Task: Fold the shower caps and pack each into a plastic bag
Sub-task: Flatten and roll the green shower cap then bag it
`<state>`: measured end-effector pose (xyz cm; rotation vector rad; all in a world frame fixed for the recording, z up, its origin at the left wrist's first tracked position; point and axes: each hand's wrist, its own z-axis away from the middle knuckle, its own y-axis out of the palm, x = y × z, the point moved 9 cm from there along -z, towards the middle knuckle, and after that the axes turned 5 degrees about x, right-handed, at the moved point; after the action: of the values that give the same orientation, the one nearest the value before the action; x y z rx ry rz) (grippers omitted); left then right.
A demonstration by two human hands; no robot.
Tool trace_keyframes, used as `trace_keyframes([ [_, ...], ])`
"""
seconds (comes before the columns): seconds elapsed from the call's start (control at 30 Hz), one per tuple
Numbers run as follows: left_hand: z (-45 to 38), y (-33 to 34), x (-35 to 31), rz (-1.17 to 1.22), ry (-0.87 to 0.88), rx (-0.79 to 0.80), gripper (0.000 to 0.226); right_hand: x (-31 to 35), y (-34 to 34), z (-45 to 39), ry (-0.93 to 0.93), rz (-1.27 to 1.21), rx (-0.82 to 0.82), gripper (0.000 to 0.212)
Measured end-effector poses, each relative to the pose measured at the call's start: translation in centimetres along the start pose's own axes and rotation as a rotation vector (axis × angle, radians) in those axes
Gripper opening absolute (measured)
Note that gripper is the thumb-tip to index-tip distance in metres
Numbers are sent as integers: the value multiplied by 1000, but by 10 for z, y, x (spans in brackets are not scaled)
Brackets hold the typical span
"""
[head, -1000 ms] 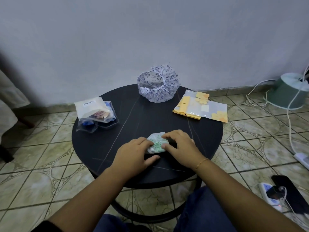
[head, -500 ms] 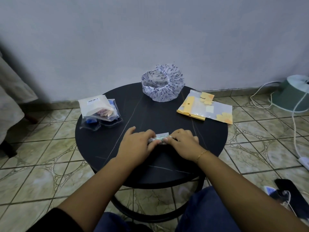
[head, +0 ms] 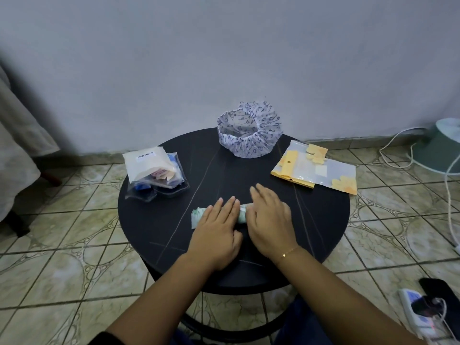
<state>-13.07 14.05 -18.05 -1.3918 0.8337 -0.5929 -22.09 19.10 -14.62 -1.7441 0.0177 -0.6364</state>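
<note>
Since half a second ago, both hands have been flattened out: the curled, pinching fingers seen then are now laid straight over the folded green-patterned shower cap [head: 196,215], which has been pressed into a narrower strip. The strip is lain crosswise on the near middle of the round black table [head: 154,235]; its left end is left showing, and a small part is seen between the two hands. The left hand [head: 216,231] is spread open, palm down, with straight fingers pressed on the strip's middle. The right hand [head: 270,221] is likewise held open and flat, its fingers extended forward over the strip's right end, so that this end is hidden. Nothing is gripped by either hand.

Farther back, near the table's far edge, an unfolded blue-printed shower cap [head: 250,134] is stood open like a bowl. To its right, an empty plastic bag with yellow flowers [head: 315,169] is laid flat, its corner hung over the table's edge. On the table's left side, a pile of filled plastic bags [head: 154,174] is stacked. A gold bracelet [head: 288,252] is worn on the right wrist. A patterned tile floor [head: 62,257] is seen around the table.
</note>
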Motion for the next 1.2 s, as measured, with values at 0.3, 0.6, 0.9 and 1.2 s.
trace_keyframes([
  [0.3,-7,9,3,23,-5,96,66,11,41,9,-144,74,383,57],
  [0.6,-13,10,6,29,-15,112,69,7,45,1,-77,46,414,53],
  [0.9,5,8,32,58,-121,140,70,3,46,1,-49,74,424,50],
  [1.2,24,2,49,48,-215,158,62,-2,43,5,-21,69,442,50],
])
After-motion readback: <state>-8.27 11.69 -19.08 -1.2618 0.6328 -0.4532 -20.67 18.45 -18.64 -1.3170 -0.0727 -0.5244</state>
